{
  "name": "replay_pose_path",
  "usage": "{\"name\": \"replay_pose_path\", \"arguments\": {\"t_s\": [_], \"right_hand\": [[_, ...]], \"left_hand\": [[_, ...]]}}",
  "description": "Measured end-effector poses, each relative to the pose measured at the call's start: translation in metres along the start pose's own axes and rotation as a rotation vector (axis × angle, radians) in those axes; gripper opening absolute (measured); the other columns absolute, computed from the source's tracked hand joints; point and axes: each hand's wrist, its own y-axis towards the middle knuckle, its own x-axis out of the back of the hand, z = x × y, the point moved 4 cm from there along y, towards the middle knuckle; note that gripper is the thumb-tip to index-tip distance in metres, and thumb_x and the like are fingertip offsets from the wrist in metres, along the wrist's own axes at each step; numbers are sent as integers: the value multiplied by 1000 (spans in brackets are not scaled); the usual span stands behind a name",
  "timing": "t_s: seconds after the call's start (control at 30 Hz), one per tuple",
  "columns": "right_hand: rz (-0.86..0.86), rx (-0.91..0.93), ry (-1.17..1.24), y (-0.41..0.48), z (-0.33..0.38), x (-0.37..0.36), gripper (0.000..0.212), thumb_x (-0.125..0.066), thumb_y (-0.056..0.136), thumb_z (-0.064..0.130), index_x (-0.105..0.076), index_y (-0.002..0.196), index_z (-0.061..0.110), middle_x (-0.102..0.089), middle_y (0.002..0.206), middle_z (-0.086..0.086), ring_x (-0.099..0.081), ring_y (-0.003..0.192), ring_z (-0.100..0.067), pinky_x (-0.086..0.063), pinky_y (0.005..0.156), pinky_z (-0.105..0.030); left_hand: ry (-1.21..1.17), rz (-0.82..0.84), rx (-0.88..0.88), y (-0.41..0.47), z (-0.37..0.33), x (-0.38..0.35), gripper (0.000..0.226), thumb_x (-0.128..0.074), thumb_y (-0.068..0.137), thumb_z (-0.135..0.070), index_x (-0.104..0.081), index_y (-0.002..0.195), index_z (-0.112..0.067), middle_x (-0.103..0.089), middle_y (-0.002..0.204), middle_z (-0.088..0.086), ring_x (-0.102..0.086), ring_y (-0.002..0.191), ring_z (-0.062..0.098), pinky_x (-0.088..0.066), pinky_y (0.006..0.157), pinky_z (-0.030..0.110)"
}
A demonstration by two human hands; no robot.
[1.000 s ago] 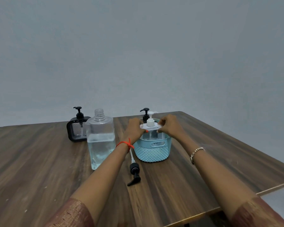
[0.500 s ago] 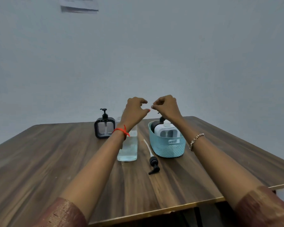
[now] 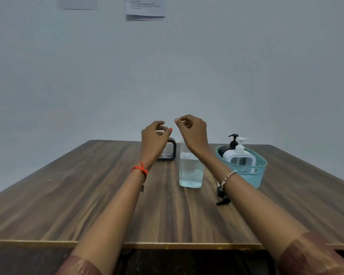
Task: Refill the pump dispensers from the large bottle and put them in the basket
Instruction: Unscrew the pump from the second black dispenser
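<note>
both hands were raised above the far half of the counter (image 3: 68,195), close together but not touching. the left hand (image 3: 154,139) had its fingers (image 3: 159,124) loosely curled with the thumb held forward, and it held nothing. the right hand (image 3: 193,133) had its fingers (image 3: 184,118) loosely curled toward the palm and also held nothing. a red thread (image 3: 140,170) circled the left wrist and a bracelet (image 3: 227,176) the right wrist.

the large bottle (image 3: 191,171) stood upright on the counter below the right hand, part filled with clear liquid. its neck was hidden behind that hand. a black dispenser (image 3: 170,151) stood near the far edge, just left of the large bottle, mostly hidden behind the left hand. the basket (image 3: 262,162) sat to the right of the large bottle, apart from it. inside it stood a white dispenser (image 3: 239,155) at the front and a second black dispenser (image 3: 232,143) behind it, both upright with pumps fitted. a loose pump head (image 3: 222,199) lay on the counter between the large bottle and the basket, partly covered by the right forearm. paper sheets (image 3: 145,7) hung on the wall.
</note>
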Motion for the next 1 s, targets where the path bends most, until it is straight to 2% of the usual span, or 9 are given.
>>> {"name": "replay_pose_path", "arguments": {"t_s": [0.07, 0.13, 0.2, 0.33, 0.37, 0.43, 0.5, 0.73, 1.0], "right_hand": [[41, -37, 26, -9, -7, -20, 24, -55, 90, 24, -67, 96, 4, -69, 88, -10, -62, 85, -21, -49, 74, -33], [86, -105, 37, -16, -19, -41, 24, -51, 92, 19, -63, 101, 1, -68, 96, -14, -61, 88, -21, -49, 78, -33], [149, -184, 26, -22, -34, -60, 22, -48, 93, 15, -60, 103, 1, -65, 103, -15, -58, 94, -21, -46, 81, -31], [251, -334, -26, -25, -68, -95, 14, -41, 94, 15, -50, 98, 5, -54, 100, -14, -50, 91, -23, -36, 62, -26], [263, -374, -50, -24, -76, -102, 16, -40, 95, 15, -47, 103, 3, -52, 105, -15, -50, 96, -24, -36, 63, -26], [263, -440, -118, -20, -92, -114, 35, -39, 96, 17, -42, 125, -3, -49, 128, -18, -47, 115, -30, -39, 82, -32], [241, -486, -165, -15, -107, -124, 41, -38, 97, 20, -37, 132, 0, -41, 138, -19, -43, 123, -33, -37, 93, -35], [-19, -647, -39, 21, -154, -155, 57, -38, 99, 20, -11, 145, 0, -17, 152, -21, -22, 139, -34, -22, 110, -40], [-199, -725, 0, 45, -197, -183, 65, -47, 94, 15, -10, 147, 11, -20, 151, -19, -26, 135, -39, -23, 112, -45]], "left_hand": [[12, 1, 51, -3, 17, 5, 36, -63, 86, -22, -58, 117, -6, -66, 103, 7, -59, 72, 0, -41, 64, 3], [29, 34, 116, -2, 35, 7, 41, -63, 86, -26, -55, 121, -5, -64, 110, 8, -57, 86, 9, -41, 77, 17], [32, 96, 199, 0, 55, 6, 46, -62, 87, -30, -52, 124, -6, -60, 113, 5, -52, 96, 11, -39, 80, 22], [78, 173, 284, 10, 94, -2, 9, -60, 87, -32, -53, 90, -26, -52, 87, -13, -49, 93, 15, -38, 68, 16], [82, 193, 305, 13, 103, -5, 12, -60, 87, -32, -56, 96, -24, -57, 96, -9, -51, 99, 18, -40, 75, 18], [95, 227, 349, 21, 124, -12, 49, -60, 87, -34, -48, 128, -8, -52, 131, 8, -47, 123, 23, -39, 97, 29], [109, 243, 384, 28, 144, -19, 65, -59, 87, -36, -36, 138, -4, -41, 144, 12, -39, 132, 24, -33, 108, 34], [149, 253, 406, 63, 206, -47, 67, -59, 89, -32, -31, 141, -2, -34, 149, 14, -33, 137, 25, -27, 110, 33], [10, 270, 494, 97, 257, -84, 85, -61, 87, -35, -9, 147, -6, -18, 155, 12, -20, 142, 24, -20, 112, 33]]}}
